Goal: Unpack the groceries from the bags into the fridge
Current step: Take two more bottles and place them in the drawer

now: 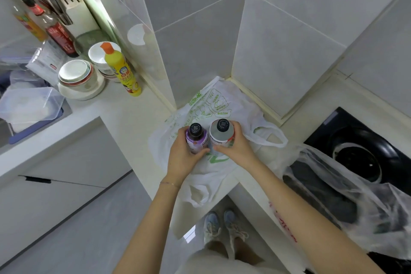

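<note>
Two small bottles stand side by side on a flattened white grocery bag with green print, spread on the corner of the counter. My left hand grips the purple-labelled bottle, which has a black cap. My right hand grips the white bottle with a red-and-white label and a black cap. The bottles touch each other. No fridge is in view.
A clear plastic bag with dark contents lies over the black hob at right. At left stand a yellow dish-soap bottle, stacked bowls, sauce bottles and a clear tub. Tiled walls close the corner behind.
</note>
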{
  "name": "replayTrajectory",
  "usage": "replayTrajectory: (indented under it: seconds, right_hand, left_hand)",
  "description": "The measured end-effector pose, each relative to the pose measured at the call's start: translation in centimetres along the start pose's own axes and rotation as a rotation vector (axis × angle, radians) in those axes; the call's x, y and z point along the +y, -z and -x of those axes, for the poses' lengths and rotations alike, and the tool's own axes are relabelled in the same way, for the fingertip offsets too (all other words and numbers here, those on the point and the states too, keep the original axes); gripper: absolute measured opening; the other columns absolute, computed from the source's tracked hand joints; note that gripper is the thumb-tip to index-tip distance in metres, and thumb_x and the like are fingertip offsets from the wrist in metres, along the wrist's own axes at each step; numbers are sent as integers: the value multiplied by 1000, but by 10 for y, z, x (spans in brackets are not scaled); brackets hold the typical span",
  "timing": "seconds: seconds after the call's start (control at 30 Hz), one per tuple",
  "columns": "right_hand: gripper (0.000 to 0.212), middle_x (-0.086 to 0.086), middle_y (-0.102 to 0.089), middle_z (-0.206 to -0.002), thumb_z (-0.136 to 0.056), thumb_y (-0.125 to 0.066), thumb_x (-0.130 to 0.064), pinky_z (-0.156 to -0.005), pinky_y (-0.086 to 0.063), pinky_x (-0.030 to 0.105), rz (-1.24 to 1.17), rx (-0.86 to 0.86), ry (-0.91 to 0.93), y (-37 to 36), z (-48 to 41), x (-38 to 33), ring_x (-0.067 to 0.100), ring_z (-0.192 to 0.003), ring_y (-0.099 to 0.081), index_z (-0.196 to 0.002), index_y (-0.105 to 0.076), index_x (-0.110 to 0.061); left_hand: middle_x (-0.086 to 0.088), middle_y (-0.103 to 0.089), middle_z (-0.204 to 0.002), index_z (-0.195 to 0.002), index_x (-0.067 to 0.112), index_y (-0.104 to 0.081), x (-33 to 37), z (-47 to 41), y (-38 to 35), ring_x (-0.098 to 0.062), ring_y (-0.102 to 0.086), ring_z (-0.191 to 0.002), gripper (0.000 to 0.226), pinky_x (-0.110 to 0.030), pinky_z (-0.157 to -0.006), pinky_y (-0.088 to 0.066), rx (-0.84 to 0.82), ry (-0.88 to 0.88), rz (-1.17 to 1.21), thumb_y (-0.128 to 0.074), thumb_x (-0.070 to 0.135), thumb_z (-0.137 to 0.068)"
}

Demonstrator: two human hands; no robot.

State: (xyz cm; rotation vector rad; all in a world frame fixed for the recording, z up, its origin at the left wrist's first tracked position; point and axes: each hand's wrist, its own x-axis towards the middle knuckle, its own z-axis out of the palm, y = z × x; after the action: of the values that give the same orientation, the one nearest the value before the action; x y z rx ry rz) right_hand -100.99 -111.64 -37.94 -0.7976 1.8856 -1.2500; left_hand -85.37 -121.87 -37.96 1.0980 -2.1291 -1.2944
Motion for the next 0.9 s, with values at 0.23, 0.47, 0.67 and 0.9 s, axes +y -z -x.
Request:
replayTrajectory:
  seconds: [0.23, 0.47, 0.67, 0.9]
  right_hand:
    - [73, -14, -52, -119, -67, -83, 0, -91, -42, 9, -31, 61, 31, -1, 14, 4, -9, -109, -51, -123, -40, -20]
    - [73, -13, -60, -120, -61, -88, -12, -99, -48, 30, -43, 93, 65, 9, 35, 3, 7, -114, -56, -121, -49, -24]
    - [81, -9, -59, -128, -60, -89, -25, -102, -48, 42, -48, -53, 196, 40, 71, -12, 11, -120, -55, -130, -49, -26]
    - [65, -9, -62, -118, -65, -88, -20, -94, -52, 37, -100, -316, 350, 35, 138, -45, 9, -110, -60, -118, -54, -35]
  left_hand:
    - [20, -57, -106, -115, 26, -43, 8, 5, -6, 11, -55, -92, 62, -4, -71, -40, 25, 80, 51, -85, 16, -70]
    - [18, -61, -104, -112, 24, -52, 27, 42, -17, -3, -61, -95, 58, -26, -77, -53, 125, 105, 126, -84, 10, -66]
    - [3, -63, -109, -117, 19, -51, 64, 106, -20, -3, -61, -96, 63, -13, -72, -51, 343, 126, 410, -86, 9, -65]
    - [4, -63, -118, -121, 24, -53, 99, 214, -13, -15, -61, -110, 67, -36, -95, -52, 654, 118, 502, -85, 26, -63]
